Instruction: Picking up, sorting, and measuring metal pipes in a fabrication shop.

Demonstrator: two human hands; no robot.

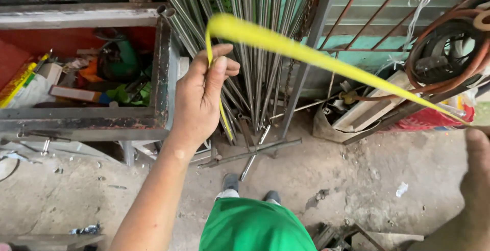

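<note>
Nearest the camera, green cloth covers the person's legs, with two dark shoes planted on a rough, stained concrete floor. The left hand is raised, its thumb and fingers pinched on a flat yellow tape, which bends over the hand and hangs limp below the palm. From there the tape runs taut, smooth and slightly blurred, down to the right hand at the frame's edge; only part of that hand shows, and its finger position cannot be told. Behind the left hand stands a bundle of thin, shiny metal rods, leaning upright. To the left sits a rusty steel-framed box holding cluttered tools. To the right, coiled orange hose hangs against a metal grille
</note>
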